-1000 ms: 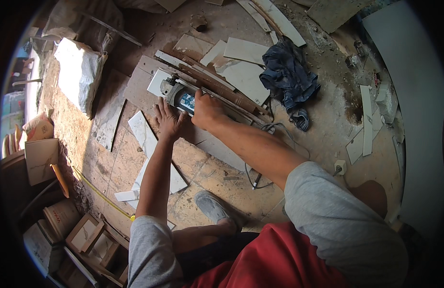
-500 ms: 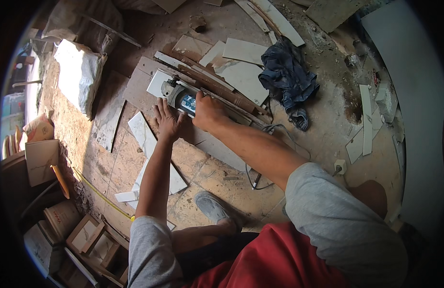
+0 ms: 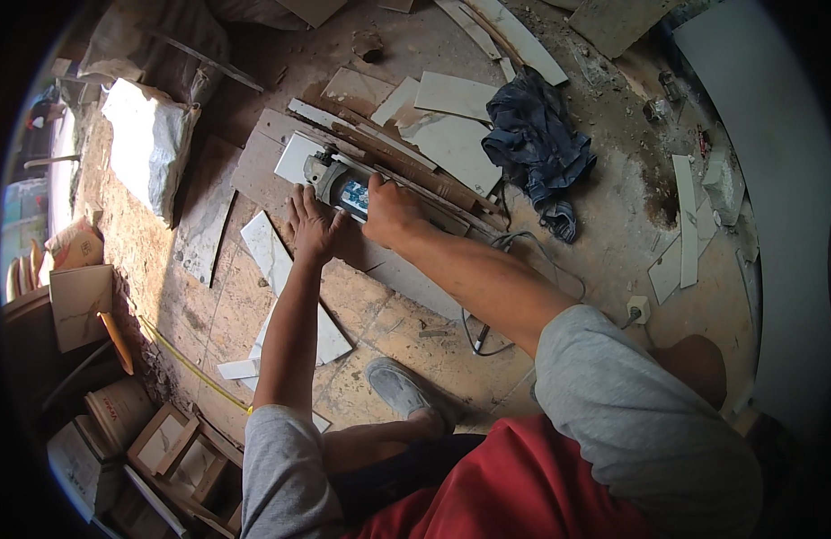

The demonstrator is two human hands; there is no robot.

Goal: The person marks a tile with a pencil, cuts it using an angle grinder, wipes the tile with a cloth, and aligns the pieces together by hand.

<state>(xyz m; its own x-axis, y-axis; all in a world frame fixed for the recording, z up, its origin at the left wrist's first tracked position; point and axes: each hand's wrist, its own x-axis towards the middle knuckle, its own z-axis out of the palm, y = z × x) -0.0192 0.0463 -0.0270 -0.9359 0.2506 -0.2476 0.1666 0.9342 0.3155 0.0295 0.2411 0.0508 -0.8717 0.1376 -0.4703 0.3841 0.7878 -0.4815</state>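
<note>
A handheld tile cutter [image 3: 351, 196] with a blue and white body and a grey metal guard rests on a white tile strip [image 3: 297, 154]. My right hand [image 3: 394, 212] is wrapped round the cutter's body from the right. Just left of the cutter, my left hand [image 3: 313, 223] lies with its fingers stretched out, pressing near the strip's edge. What lies under that palm is hidden, and the cutter's blade cannot be seen. Beneath them is a larger flat slab [image 3: 261, 166] on the floor.
Long offcut strips [image 3: 366, 135] and broken tiles [image 3: 451, 144] lie beyond the cutter. A dark crumpled cloth [image 3: 539, 144] sits to the right. A grey cord [image 3: 552, 256] curls behind my right forearm. Boxes [image 3: 119, 404] stand at the lower left, near a yellow hose-like line [image 3: 195, 368].
Both hands and the cutter keep nearly the same place on the tile. The whole view has shifted only slightly.
</note>
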